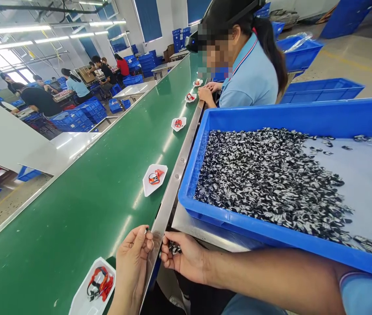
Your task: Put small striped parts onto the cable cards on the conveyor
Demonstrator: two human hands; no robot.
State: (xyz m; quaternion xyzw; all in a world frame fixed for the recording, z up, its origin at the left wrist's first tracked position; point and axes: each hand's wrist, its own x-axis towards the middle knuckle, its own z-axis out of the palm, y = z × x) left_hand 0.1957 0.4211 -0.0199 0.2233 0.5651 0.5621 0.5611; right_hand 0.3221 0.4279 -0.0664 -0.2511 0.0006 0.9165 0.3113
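My left hand (135,249) is over the near edge of the green conveyor belt (84,210), thumb and forefinger pinched on a small black-and-white piece (146,230). Close by, just past the metal rail, my right hand (182,256) curls around several similar black-and-white pieces (174,247). A white tray (87,291) holding red and black parts lies on the belt left of my left hand. Farther up the belt sits another white tray (149,189) with red parts in it. To the right, a blue bin (225,216) contains a large heap of black-and-white pieces (264,183).
A metal rail (177,177) runs along the belt's right side. Beyond the bin, a co-worker in a light blue shirt (251,74) sits at the belt, hands at its edge. More white trays, such as one tray (175,128), line the belt. Blue crates (324,89) stand behind.
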